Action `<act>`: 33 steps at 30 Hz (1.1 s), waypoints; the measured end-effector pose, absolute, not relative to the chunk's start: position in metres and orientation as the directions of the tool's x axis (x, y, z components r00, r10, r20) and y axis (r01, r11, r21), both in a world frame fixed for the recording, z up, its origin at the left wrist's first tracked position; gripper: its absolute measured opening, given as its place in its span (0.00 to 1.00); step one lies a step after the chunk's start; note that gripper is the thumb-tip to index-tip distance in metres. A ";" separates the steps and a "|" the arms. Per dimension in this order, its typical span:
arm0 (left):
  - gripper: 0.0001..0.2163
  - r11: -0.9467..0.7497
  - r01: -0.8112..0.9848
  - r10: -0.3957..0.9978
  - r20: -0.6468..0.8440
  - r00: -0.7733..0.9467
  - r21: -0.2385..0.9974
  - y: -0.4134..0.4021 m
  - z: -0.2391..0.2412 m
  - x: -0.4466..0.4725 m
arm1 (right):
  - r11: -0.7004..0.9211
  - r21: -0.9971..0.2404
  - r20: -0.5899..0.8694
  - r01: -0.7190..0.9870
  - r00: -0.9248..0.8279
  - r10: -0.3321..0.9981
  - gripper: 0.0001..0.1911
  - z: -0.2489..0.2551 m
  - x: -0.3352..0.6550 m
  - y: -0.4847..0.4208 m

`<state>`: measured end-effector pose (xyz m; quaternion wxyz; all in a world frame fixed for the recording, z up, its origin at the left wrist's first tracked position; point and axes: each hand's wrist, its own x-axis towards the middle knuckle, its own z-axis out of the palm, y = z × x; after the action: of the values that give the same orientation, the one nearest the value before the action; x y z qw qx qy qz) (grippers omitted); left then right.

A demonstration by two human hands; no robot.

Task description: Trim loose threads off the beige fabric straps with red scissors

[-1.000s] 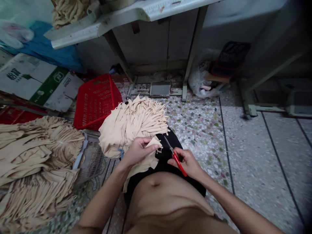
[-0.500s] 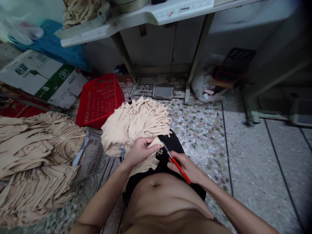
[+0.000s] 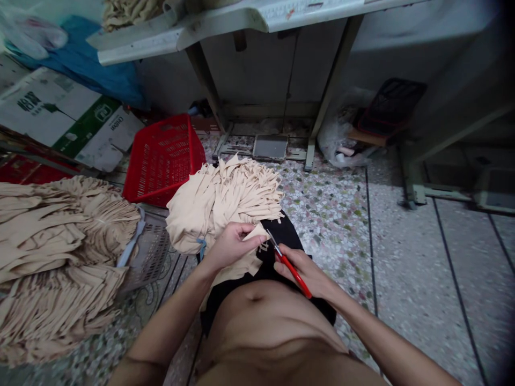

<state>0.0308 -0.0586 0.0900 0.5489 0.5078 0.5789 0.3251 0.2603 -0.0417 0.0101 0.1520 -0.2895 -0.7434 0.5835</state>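
A bundle of beige fabric pieces (image 3: 225, 203) lies across my lap on black shorts (image 3: 281, 241). My left hand (image 3: 231, 246) pinches the corner of one beige piece (image 3: 257, 234) at the bundle's near edge. Red-handled thread snips (image 3: 287, 265) are gripped in my right hand (image 3: 308, 273), their metal tips touching that same corner beside my left fingertips.
A big heap of beige pieces (image 3: 60, 257) rests on a grey basket (image 3: 151, 257) at the left. A red basket (image 3: 161, 161), a cardboard box (image 3: 68, 120) and a sewing table (image 3: 257, 21) with its pedal (image 3: 269, 146) stand ahead. Speckled floor spreads to the right.
My right hand has brought the snips from a little right of the fabric corner up to it; the tips now touch the piece. The left hand keeps its pinch.
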 end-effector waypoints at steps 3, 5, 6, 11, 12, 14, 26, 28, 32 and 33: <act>0.17 0.282 0.236 0.941 -0.315 0.120 0.930 -0.060 0.086 0.029 | 0.123 -0.956 -0.132 0.267 -0.764 0.632 0.22 0.010 0.260 -0.042; 0.16 0.288 0.240 0.940 -0.321 0.112 0.927 -0.061 0.083 0.028 | 0.064 -0.961 -0.160 0.268 -0.731 0.663 0.25 0.008 0.259 -0.043; 0.16 0.290 0.238 0.941 -0.322 0.105 0.927 -0.061 0.082 0.028 | 0.021 -0.963 -0.184 0.269 -0.709 0.680 0.26 0.006 0.258 -0.044; 0.15 0.297 0.205 0.942 -0.322 0.098 0.932 -0.060 0.078 0.028 | -0.151 -0.959 -0.272 0.238 -0.638 0.720 0.29 -0.004 0.257 -0.049; 0.15 0.299 0.201 0.941 -0.323 0.103 0.933 -0.060 0.077 0.027 | -0.178 -0.959 -0.281 0.222 -0.649 0.707 0.29 -0.004 0.258 -0.049; 0.16 0.301 0.200 0.938 -0.327 0.115 0.933 -0.059 0.076 0.024 | -0.203 -0.959 -0.284 0.199 -0.692 0.664 0.27 -0.002 0.261 -0.046; 0.16 0.253 0.286 0.907 -0.329 0.262 0.924 -0.064 0.074 0.022 | -0.009 -0.979 -0.174 0.202 -0.818 0.548 0.24 0.016 0.261 -0.033; 0.16 0.245 0.290 0.902 -0.328 0.282 0.925 -0.064 0.075 0.023 | 0.005 -0.979 -0.169 0.205 -0.816 0.552 0.25 0.016 0.261 -0.032; 0.16 0.247 0.277 0.893 -0.330 0.307 0.928 -0.063 0.076 0.024 | 0.021 -0.973 -0.174 0.230 -0.789 0.590 0.26 0.015 0.262 -0.033; 0.16 0.249 0.275 0.892 -0.331 0.309 0.929 -0.063 0.076 0.024 | 0.009 -0.972 -0.184 0.236 -0.779 0.599 0.27 0.013 0.262 -0.034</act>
<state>0.0244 -0.0629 0.0758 0.5894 0.5543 0.5263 0.2614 0.2619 -0.0344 0.0131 0.1422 -0.3001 -0.6958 0.6368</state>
